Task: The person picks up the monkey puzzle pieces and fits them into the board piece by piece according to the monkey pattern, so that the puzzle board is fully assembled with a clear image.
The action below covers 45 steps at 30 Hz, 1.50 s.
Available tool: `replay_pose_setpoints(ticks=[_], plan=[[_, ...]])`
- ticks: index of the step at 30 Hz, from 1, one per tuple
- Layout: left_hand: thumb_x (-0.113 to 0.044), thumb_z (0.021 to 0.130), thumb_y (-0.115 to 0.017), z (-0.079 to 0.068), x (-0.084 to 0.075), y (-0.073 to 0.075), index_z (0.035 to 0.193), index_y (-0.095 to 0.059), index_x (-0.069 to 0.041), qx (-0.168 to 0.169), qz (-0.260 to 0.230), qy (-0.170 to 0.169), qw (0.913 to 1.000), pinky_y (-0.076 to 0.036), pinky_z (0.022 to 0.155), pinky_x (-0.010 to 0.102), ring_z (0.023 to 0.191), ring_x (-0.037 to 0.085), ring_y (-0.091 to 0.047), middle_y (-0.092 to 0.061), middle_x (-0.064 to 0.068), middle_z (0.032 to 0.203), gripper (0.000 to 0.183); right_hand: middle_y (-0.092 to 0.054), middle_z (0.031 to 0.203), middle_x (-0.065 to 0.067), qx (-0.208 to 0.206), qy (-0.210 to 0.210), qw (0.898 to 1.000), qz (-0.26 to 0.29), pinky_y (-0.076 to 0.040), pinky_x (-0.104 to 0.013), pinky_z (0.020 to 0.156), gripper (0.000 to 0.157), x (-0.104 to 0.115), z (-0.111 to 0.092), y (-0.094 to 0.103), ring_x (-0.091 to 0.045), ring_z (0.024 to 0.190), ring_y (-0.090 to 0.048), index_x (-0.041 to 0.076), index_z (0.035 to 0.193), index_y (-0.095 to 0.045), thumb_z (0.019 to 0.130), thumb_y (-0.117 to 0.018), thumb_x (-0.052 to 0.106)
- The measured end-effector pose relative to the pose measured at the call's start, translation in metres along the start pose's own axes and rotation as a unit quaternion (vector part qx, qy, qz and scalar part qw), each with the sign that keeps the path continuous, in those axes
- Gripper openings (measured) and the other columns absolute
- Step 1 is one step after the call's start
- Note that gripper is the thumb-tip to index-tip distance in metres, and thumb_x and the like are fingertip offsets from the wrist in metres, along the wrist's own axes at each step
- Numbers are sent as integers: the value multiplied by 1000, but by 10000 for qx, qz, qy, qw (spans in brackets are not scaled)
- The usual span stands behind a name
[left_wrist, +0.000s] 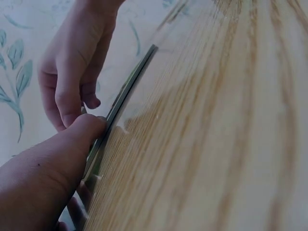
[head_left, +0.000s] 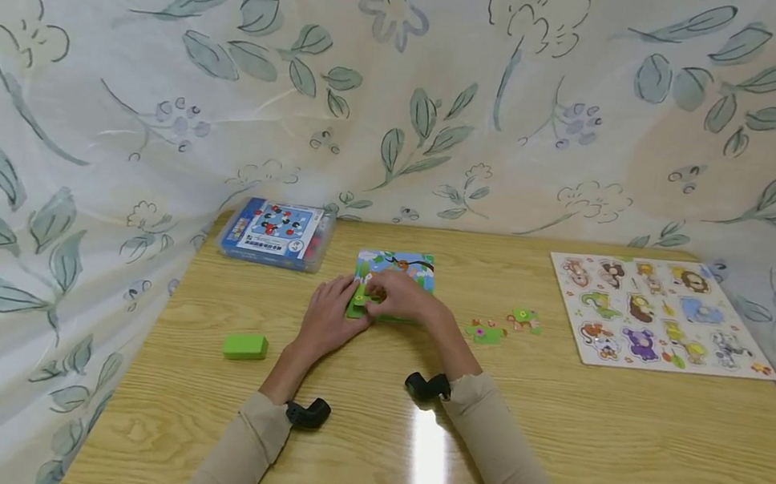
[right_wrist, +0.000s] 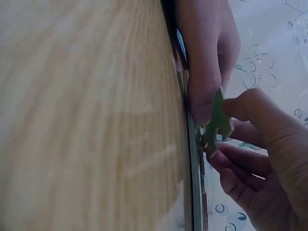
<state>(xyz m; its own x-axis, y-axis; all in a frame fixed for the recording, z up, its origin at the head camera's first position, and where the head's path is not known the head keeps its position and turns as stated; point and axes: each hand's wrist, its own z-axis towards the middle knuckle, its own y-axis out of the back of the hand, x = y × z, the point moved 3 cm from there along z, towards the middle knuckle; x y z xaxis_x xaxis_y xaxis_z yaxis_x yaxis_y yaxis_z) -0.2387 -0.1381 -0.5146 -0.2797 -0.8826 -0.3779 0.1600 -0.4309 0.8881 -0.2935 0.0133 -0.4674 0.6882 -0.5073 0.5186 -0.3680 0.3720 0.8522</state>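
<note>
A jigsaw puzzle board [head_left: 421, 265] with a blue and green picture lies flat on the table. My left hand [head_left: 327, 319] rests at its near left corner, fingers along the left side and thumb by the near edge. Over the board, my right hand [head_left: 401, 296] pinches a puzzle piece [right_wrist: 219, 120] between thumb and fingers. In the right wrist view this piece is green, tilted up from the board and close to the left thumb. Loose puzzle pieces [head_left: 489, 334] lie right of the board, with another green piece [head_left: 525, 320] beyond them.
At the back left stands a clear plastic case [head_left: 277, 234] with a blue label. A green block [head_left: 246, 346] lies left of my left forearm. To the right is a white board of animal pictures [head_left: 662, 316]. Floral cloth [head_left: 403, 115] hangs behind the wooden table [head_left: 553, 440].
</note>
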Motion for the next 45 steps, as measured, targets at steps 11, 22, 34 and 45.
replay_pose_setpoints(ticks=[11, 22, 34, 45], plan=[[-50, 88, -62, -2, 0, -1, 144, -47, -8, -27, -55, 26, 10000, -26, 116, 57, 140, 32, -39, -47, 11, 148, 72, -69, 102, -5, 86, 317, 9977, -586, -51, -26, 78, 22, 2, -2, -1, -15, 88, -61, 6, 104, -74, 91, -67, 22], [-49, 87, -66, -1, -2, 2, 143, -48, -6, -96, -27, -186, 9998, -27, 115, 58, 138, 33, -40, -48, 12, 146, 73, -66, 115, -6, 277, 519, 9954, -751, -53, -34, 89, 25, 1, -4, -2, -20, 103, -63, 9, 111, -73, 93, -64, 25], [-48, 88, -65, -2, -4, 3, 143, -48, -5, -71, -100, -178, 9998, -28, 116, 55, 138, 32, -40, -48, 12, 147, 72, -68, 115, -7, 248, 549, 9947, -829, -52, -34, 92, 23, -2, -6, -5, -22, 106, -63, 7, 109, -74, 99, -55, 15], [-51, 89, -62, 0, -2, 2, 143, -48, -5, -122, 34, -129, 9998, -29, 115, 53, 135, 33, -42, -48, 12, 146, 72, -64, 125, -13, -319, 242, 9966, -722, -43, -46, 106, 30, -8, -43, 27, -30, 120, -57, 3, 121, -67, 96, -59, 18]])
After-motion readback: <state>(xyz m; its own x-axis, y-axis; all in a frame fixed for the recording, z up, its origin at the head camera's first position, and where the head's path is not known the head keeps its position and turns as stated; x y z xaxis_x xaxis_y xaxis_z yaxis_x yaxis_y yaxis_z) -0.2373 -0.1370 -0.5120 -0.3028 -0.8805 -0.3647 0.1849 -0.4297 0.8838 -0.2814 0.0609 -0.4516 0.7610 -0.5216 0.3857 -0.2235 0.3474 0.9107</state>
